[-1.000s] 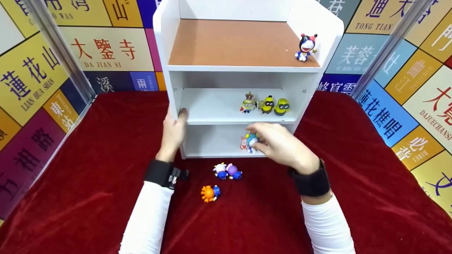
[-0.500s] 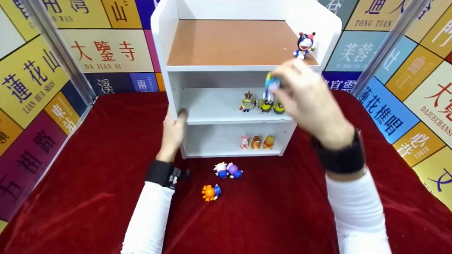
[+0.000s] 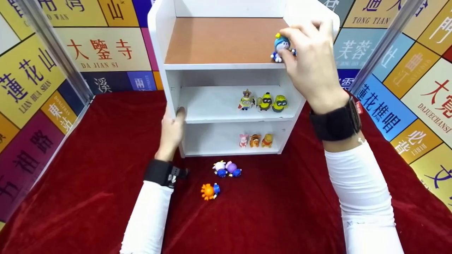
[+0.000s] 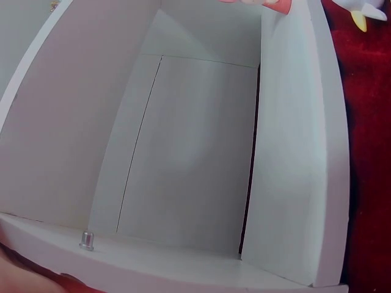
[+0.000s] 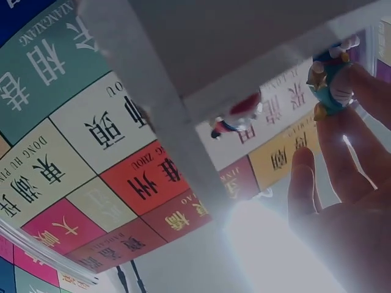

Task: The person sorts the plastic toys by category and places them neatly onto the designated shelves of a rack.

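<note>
A small figurine with a teal hat and yellow bobble (image 3: 282, 47) is pinched in my right hand (image 3: 314, 63), close to the front edge of the top board. In the right wrist view the thumb and fingertips hold this teal figurine (image 5: 333, 85) upside down in the picture. My left hand (image 3: 172, 132) grips the left side panel of the white shelf unit (image 3: 233, 66), thumb on the inner face. A figurine in a dark and red hood (image 5: 238, 116) shows at the board's edge in the right wrist view; in the head view my right hand hides it.
Three yellow minion figurines (image 3: 264, 102) stand on the middle shelf, right of centre. Below them are a piglet (image 3: 243, 140), a tiger (image 3: 255, 140) and a bear figurine (image 3: 267, 140). On the red cloth (image 3: 247, 218) lie white (image 3: 219, 168), purple (image 3: 233, 169) and orange figurines (image 3: 210, 191).
My right hand has lifted the teal-hatted figurine from in front of the bottom shelf up to the top board. The left hand keeps its grip on the side panel.
</note>
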A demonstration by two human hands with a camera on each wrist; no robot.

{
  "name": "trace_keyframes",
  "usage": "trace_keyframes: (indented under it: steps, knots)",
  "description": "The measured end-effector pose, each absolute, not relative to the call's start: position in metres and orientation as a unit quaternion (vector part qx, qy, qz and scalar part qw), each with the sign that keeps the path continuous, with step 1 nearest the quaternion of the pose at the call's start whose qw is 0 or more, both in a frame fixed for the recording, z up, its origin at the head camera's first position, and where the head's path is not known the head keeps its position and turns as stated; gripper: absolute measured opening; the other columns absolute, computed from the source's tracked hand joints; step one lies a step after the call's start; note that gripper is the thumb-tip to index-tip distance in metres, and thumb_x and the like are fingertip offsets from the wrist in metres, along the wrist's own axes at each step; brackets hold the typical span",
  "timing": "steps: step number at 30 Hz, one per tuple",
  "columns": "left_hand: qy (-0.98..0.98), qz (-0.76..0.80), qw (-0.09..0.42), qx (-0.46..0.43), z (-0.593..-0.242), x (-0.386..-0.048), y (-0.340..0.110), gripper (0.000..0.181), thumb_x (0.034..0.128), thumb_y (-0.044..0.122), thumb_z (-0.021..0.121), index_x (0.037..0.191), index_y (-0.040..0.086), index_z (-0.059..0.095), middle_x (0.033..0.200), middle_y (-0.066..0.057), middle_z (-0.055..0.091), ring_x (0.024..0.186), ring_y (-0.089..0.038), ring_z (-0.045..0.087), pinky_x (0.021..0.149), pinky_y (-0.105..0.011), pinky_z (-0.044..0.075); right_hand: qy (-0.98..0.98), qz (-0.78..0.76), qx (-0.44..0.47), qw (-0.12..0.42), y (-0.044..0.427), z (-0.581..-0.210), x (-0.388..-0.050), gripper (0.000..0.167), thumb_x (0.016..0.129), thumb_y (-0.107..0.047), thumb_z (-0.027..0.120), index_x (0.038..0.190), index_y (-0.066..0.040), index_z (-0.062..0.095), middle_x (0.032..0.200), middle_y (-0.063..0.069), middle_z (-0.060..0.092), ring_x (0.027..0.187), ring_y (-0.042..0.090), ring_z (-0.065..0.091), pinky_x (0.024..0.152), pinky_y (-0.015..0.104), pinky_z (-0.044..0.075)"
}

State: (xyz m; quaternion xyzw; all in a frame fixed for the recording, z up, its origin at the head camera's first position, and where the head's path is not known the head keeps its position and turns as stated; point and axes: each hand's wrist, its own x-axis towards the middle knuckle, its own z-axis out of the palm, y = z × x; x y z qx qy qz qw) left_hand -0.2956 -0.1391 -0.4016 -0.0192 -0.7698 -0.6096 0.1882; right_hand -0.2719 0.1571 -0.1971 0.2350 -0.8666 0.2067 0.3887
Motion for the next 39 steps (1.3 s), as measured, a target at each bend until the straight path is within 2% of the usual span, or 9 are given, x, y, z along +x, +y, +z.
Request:
trace_keyframes:
  steps: [10, 23, 34, 39]
  knots:
    - [-0.769, -0.609, 0.191, -0.018, -0.401, -0.296, -0.139, 0.063, 0.1014, 0.023, 0.046, 0.160, 0.011, 0.026, 0.160, -0.018, 0.037, 0.147, -0.032, 0.038, 0.123, -0.048, 0.030, -0.873, 0.184, 0.226, 0.392, 0.155, -0.196, -0.285, 0.027, 0.099, -0.013, 0.061, 0.120, 0.000, 0.071, 0.124, 0.014, 0.071, 0.127, 0.035, 0.044, 0.115, 0.045, 0.031]
    - [-0.772, -0.607, 0.187, -0.008, -0.402, -0.295, -0.139, 0.063, 0.1007, 0.024, 0.048, 0.160, 0.012, 0.027, 0.158, -0.019, 0.040, 0.145, -0.032, 0.041, 0.122, -0.048, 0.033, -0.885, 0.175, 0.186, 0.389, 0.155, -0.195, -0.293, 0.028, 0.097, -0.014, 0.064, 0.121, -0.004, 0.072, 0.127, 0.011, 0.070, 0.128, 0.032, 0.044, 0.117, 0.044, 0.031]
    - [-0.770, -0.612, 0.180, -0.011, -0.401, -0.295, -0.139, 0.064, 0.1016, 0.024, 0.047, 0.161, 0.015, 0.024, 0.160, -0.018, 0.036, 0.147, -0.032, 0.038, 0.123, -0.049, 0.030, -0.884, 0.178, 0.190, 0.387, 0.156, -0.196, -0.296, 0.029, 0.096, -0.010, 0.063, 0.123, 0.000, 0.070, 0.126, 0.014, 0.070, 0.128, 0.032, 0.044, 0.116, 0.040, 0.031]
    - [-0.772, -0.607, 0.188, -0.012, -0.402, -0.296, -0.140, 0.062, 0.1006, 0.023, 0.048, 0.159, 0.012, 0.029, 0.158, -0.020, 0.040, 0.145, -0.034, 0.041, 0.121, -0.050, 0.033, -0.885, 0.173, 0.192, 0.389, 0.156, -0.195, -0.293, 0.031, 0.095, -0.010, 0.064, 0.124, 0.001, 0.069, 0.127, 0.015, 0.069, 0.129, 0.032, 0.044, 0.117, 0.040, 0.031]
